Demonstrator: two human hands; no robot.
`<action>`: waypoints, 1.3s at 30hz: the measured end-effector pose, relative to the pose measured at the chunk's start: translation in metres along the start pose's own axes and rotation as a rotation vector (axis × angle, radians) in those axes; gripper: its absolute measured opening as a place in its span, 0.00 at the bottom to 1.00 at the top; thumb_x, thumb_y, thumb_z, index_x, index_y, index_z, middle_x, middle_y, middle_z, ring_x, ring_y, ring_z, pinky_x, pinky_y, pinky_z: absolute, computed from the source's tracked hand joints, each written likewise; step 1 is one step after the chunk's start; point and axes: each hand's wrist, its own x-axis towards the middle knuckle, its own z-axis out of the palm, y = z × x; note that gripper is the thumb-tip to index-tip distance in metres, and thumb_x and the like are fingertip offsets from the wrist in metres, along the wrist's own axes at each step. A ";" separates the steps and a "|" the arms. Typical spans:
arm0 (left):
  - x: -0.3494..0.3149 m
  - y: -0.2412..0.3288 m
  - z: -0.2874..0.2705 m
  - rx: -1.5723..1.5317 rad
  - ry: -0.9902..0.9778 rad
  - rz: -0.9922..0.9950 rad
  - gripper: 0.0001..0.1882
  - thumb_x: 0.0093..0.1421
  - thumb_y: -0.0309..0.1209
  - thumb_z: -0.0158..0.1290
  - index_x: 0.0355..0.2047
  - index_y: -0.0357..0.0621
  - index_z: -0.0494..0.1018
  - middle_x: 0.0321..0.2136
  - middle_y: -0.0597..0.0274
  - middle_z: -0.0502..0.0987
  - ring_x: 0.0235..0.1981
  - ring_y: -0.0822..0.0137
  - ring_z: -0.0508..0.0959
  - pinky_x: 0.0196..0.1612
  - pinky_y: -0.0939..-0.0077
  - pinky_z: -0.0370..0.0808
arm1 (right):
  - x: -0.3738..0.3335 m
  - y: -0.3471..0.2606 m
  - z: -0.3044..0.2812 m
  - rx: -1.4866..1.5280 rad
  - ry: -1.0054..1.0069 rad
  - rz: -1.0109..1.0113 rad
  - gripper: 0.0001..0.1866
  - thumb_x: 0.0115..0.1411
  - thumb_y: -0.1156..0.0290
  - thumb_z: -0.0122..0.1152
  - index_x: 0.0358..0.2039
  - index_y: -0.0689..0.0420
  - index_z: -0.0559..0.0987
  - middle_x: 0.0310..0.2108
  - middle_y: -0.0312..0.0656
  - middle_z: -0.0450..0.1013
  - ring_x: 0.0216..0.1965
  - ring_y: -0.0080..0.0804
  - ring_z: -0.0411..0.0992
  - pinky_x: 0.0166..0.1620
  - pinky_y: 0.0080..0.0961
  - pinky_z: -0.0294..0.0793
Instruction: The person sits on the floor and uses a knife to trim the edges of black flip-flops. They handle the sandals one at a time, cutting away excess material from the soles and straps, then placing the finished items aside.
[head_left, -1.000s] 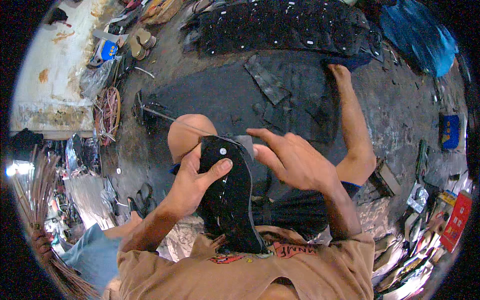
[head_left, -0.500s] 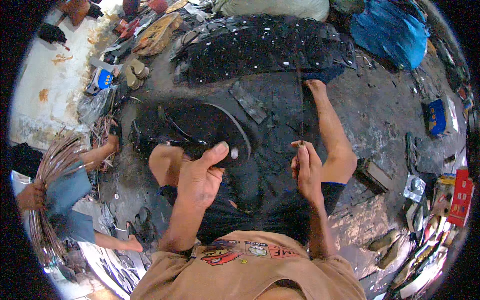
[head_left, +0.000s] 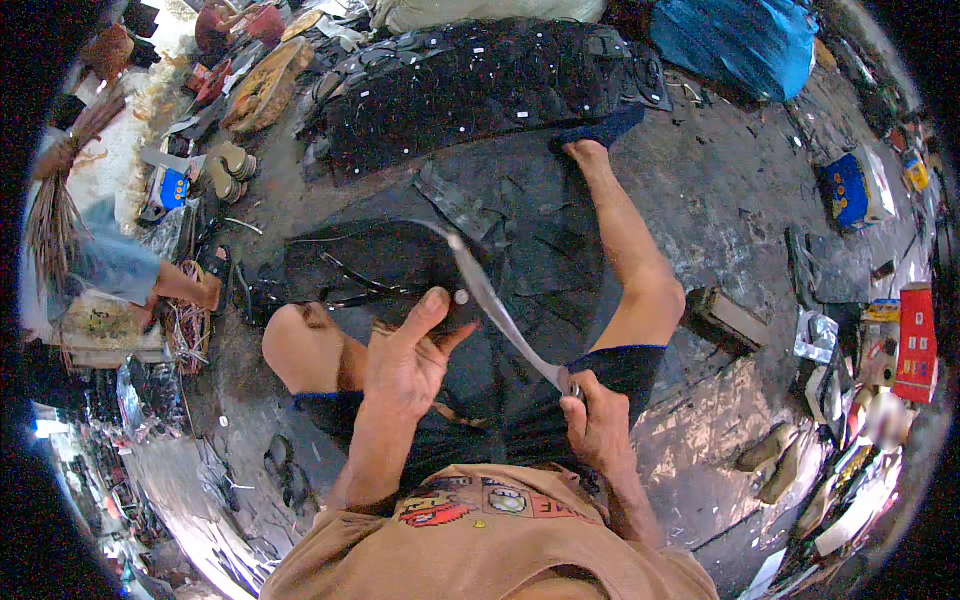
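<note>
My left hand (head_left: 408, 365) grips a black flip-flop (head_left: 390, 262) by its near end, thumb on top beside a small white round spot. The flip-flop lies sideways over my left thigh, its shiny strap facing up. My right hand (head_left: 600, 420) is closed on the handle end of a long, thin knife (head_left: 510, 330). Its shiny blade slants up and left, and the far end meets the rounded right edge of the flip-flop; whether it bites into the edge cannot be made out. Most of the knife's handle is hidden by my fingers.
Rows of black flip-flops (head_left: 480, 90) lie ahead. Beyond them are a blue sack (head_left: 740, 50) and a wooden block (head_left: 268, 85). On the right stand a dark block (head_left: 728, 320) and a blue-white box (head_left: 855, 190). At left, a person holds a bundle of brown strips (head_left: 55, 225).
My right hand has come down nearer my body, and the knife has swung from upright to slanting against the flip-flop. The person at left has moved forward with the bundle. My view has shifted slightly.
</note>
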 end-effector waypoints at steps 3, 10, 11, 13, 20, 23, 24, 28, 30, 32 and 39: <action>-0.010 -0.009 -0.015 0.166 -0.062 -0.060 0.19 0.60 0.20 0.63 0.51 0.44 0.76 0.47 0.60 0.82 0.47 0.56 0.83 0.48 0.49 0.85 | 0.026 -0.011 -0.019 -0.038 -0.125 0.018 0.19 0.69 0.51 0.56 0.41 0.55 0.75 0.30 0.57 0.77 0.32 0.63 0.77 0.35 0.53 0.74; -0.023 -0.015 -0.037 0.439 -0.070 -0.107 0.31 0.56 0.18 0.65 0.60 0.47 0.71 0.51 0.59 0.80 0.48 0.56 0.82 0.54 0.56 0.82 | 0.075 -0.040 -0.010 -0.005 -0.242 -0.115 0.19 0.73 0.52 0.52 0.45 0.57 0.74 0.27 0.59 0.77 0.32 0.65 0.77 0.36 0.57 0.74; -0.029 -0.021 -0.041 0.473 -0.107 -0.066 0.32 0.55 0.18 0.67 0.60 0.43 0.71 0.51 0.58 0.80 0.48 0.58 0.82 0.55 0.58 0.81 | 0.088 -0.047 -0.006 0.028 -0.278 -0.144 0.18 0.73 0.53 0.51 0.45 0.57 0.74 0.27 0.59 0.76 0.32 0.65 0.76 0.36 0.57 0.74; -0.038 -0.026 -0.049 0.512 -0.138 -0.060 0.33 0.53 0.18 0.69 0.59 0.38 0.71 0.50 0.58 0.80 0.50 0.60 0.81 0.57 0.61 0.78 | 0.111 -0.065 0.002 0.083 -0.340 -0.188 0.17 0.75 0.55 0.48 0.45 0.58 0.73 0.27 0.60 0.76 0.32 0.66 0.76 0.36 0.58 0.74; -0.057 -0.028 -0.044 0.266 0.321 0.043 0.25 0.62 0.30 0.63 0.57 0.42 0.68 0.46 0.57 0.80 0.42 0.57 0.84 0.42 0.61 0.85 | 0.073 -0.083 0.045 0.400 -0.265 -0.003 0.12 0.76 0.62 0.46 0.45 0.57 0.72 0.24 0.61 0.73 0.29 0.66 0.76 0.28 0.53 0.69; -0.060 -0.026 -0.050 0.247 0.351 0.041 0.23 0.62 0.30 0.62 0.55 0.44 0.68 0.43 0.56 0.81 0.39 0.55 0.85 0.37 0.61 0.86 | 0.052 -0.057 0.026 0.271 -0.398 0.049 0.14 0.75 0.59 0.49 0.45 0.58 0.73 0.24 0.59 0.74 0.29 0.64 0.76 0.31 0.52 0.71; -0.062 -0.026 -0.052 0.239 0.334 0.032 0.22 0.63 0.30 0.61 0.55 0.44 0.68 0.42 0.56 0.81 0.38 0.55 0.85 0.36 0.61 0.86 | 0.035 -0.044 0.025 0.206 -0.443 0.033 0.14 0.74 0.59 0.50 0.45 0.58 0.73 0.24 0.59 0.74 0.29 0.65 0.76 0.32 0.52 0.71; -0.064 -0.028 -0.065 0.262 0.239 0.052 0.22 0.62 0.28 0.60 0.55 0.44 0.69 0.41 0.54 0.82 0.37 0.55 0.85 0.37 0.60 0.87 | -0.010 -0.027 0.010 0.230 -0.498 0.051 0.12 0.73 0.64 0.49 0.40 0.61 0.72 0.21 0.59 0.66 0.24 0.65 0.67 0.28 0.43 0.65; -0.066 -0.027 -0.062 0.257 0.240 0.040 0.22 0.62 0.27 0.60 0.56 0.43 0.69 0.41 0.53 0.82 0.36 0.55 0.85 0.38 0.61 0.87 | -0.008 -0.023 0.009 0.230 -0.584 0.104 0.14 0.73 0.60 0.50 0.43 0.60 0.72 0.25 0.60 0.72 0.30 0.67 0.73 0.33 0.51 0.70; -0.067 -0.031 -0.059 0.311 0.268 0.045 0.23 0.62 0.27 0.59 0.58 0.42 0.69 0.41 0.52 0.82 0.36 0.55 0.85 0.39 0.61 0.87 | 0.001 -0.019 0.017 0.218 -0.590 0.097 0.15 0.73 0.58 0.51 0.44 0.58 0.72 0.27 0.60 0.76 0.32 0.68 0.75 0.35 0.55 0.72; -0.069 -0.017 -0.056 0.287 0.333 -0.036 0.24 0.62 0.28 0.59 0.59 0.44 0.69 0.42 0.53 0.82 0.36 0.56 0.85 0.39 0.60 0.87 | 0.085 -0.031 0.089 0.155 -0.388 -0.099 0.15 0.72 0.55 0.54 0.42 0.55 0.72 0.27 0.56 0.77 0.32 0.64 0.76 0.34 0.55 0.73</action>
